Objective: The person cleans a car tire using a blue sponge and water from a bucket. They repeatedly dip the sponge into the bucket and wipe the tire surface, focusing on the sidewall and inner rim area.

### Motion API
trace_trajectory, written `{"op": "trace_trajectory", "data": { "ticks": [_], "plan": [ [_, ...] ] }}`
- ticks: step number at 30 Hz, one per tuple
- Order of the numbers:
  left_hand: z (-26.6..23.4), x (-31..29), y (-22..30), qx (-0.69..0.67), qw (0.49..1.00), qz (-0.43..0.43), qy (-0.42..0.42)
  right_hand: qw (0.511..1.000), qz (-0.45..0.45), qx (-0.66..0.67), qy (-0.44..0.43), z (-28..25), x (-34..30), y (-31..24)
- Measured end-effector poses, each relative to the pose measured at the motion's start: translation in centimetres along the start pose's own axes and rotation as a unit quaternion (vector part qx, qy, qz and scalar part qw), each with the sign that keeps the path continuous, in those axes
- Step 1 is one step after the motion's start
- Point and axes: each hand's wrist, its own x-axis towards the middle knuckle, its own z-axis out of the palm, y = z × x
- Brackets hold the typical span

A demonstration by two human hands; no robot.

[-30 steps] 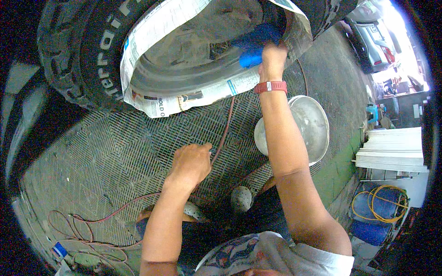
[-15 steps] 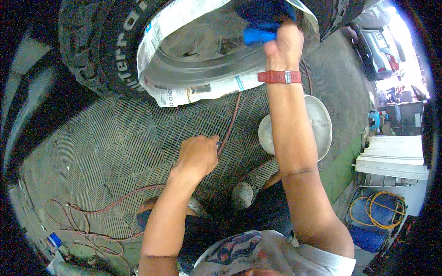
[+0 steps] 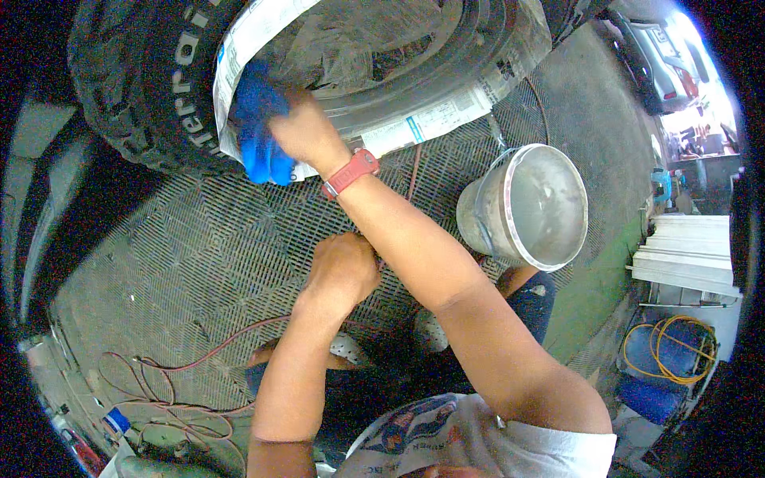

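Note:
My right hand is closed on a bunched blue cloth, pressed against the left side of the wheel rim. A red watch band is on that wrist. Newspaper sheets line the gap between the rim and the black off-road tire. Below the wheel, my left hand is curled into a fist over the floor, close to a reddish hose. Whatever its fingers hold, if anything, is hidden.
A whitish bucket with a wire handle stands right of my right arm. Hose coils lie on the ribbed floor mat at lower left. Far right are a yellow hose, a blue drum and a parked car.
My right hand has swept the blue cloth from the rim's upper right to its left side. The bucket, partly covered by my arm before, now shows. My left fist stays almost in place.

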Motion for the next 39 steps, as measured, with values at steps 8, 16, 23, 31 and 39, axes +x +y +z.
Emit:
{"op": "trace_trajectory", "data": {
  "ticks": [8,16,23,31,39],
  "plan": [
    [0.8,0.1,-0.1,-0.046,0.996,0.017,0.077,0.868,0.099,-0.45,-0.183,-12.3,-2.3,18.4],
    [1.2,-0.7,-1.5,-0.062,0.993,0.013,0.096,0.641,-0.075,-0.758,0.092,-23.5,-1.4,10.9],
    [-1.4,0.6,-1.6,-0.088,0.992,-0.004,0.087,0.766,0.17,-0.602,-0.149,-14.3,-1.0,15.1],
    [-2.2,1.3,-5.9,-0.651,0.734,0.063,0.183,0.943,0.309,0.11,-0.055,-11.5,-9.0,0.3],
    [0.4,5.7,-2.6,-0.725,0.685,0.028,0.068,0.956,0.251,0.098,0.114,-14.6,-18.3,-3.7]
  ]
}}
